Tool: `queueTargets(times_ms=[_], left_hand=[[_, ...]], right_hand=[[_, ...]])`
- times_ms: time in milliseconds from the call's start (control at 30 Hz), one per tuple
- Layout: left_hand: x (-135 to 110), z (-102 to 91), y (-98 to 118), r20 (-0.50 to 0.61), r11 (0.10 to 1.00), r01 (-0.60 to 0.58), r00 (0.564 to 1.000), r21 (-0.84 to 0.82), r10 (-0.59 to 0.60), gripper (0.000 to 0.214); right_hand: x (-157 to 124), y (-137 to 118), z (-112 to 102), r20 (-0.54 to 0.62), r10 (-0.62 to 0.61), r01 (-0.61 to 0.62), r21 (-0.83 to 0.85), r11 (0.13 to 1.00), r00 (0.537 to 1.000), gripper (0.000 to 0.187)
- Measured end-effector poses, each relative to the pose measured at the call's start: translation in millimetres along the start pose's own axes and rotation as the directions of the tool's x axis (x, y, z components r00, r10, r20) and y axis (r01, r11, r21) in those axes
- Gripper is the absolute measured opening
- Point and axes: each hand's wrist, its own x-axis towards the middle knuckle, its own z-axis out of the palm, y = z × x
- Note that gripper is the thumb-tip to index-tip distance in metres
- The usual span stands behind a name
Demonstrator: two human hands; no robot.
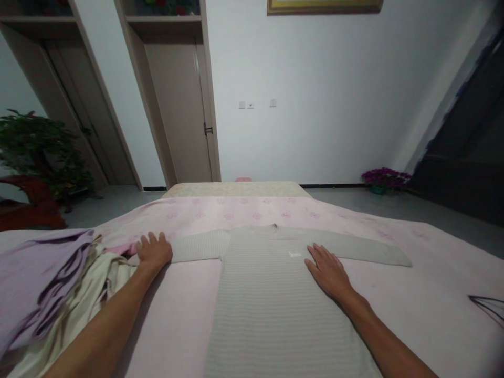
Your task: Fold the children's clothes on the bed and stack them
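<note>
A pale grey striped long-sleeved shirt [271, 304] lies spread flat, its collar toward the far side and both sleeves stretched out sideways. My left hand [154, 249] rests on the end of the left sleeve, fingers extended and slightly spread. On the shirt's chest, just right of a small white mark, my right hand [327, 269] lies flat with its fingers apart. Neither hand grips anything. The shirt's lower hem is outside the picture.
Beneath the shirt is a pink flowered sheet [177, 315]. A heap of clothes with a lilac garment [43, 283] and a cream garment [90, 286] sits at the left. Thin black wire [486, 302] shows at the right edge. Beyond stand doors, plants and a white wall.
</note>
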Motion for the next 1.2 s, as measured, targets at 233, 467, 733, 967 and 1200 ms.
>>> queueTargets(times_ms=[233,467,733,967,1200], left_hand=[[-36.3,5.0,149.6,0.01,0.845,-0.5,0.859,-0.19,0.511,0.057],[-70.4,21.3,213.2,0.022,0.768,-0.596,0.786,-0.235,0.617,0.065],[-74.6,25.0,211.2,0.046,0.83,-0.526,0.839,-0.183,0.542,0.068],[-76.3,21.8,211.7,0.064,0.842,-0.503,0.85,-0.197,0.523,0.069],[-84.4,9.4,210.7,0.022,0.827,-0.537,0.837,-0.17,0.547,0.058]], right_hand=[[-5.3,-9.7,-7.8,0.019,0.015,-0.015,-0.016,1.0,1.0,0.059],[6.5,-20.9,-32.2,0.066,-0.092,0.1,-0.144,0.985,0.994,0.061],[74.0,-77.7,-26.4,0.31,-0.212,0.197,0.08,0.977,0.927,0.074],[105.9,-78.3,-2.5,0.303,-0.151,0.124,0.107,0.986,0.941,0.072],[88.5,-83.4,-16.1,0.28,-0.004,-0.012,0.054,0.998,0.96,0.078]])
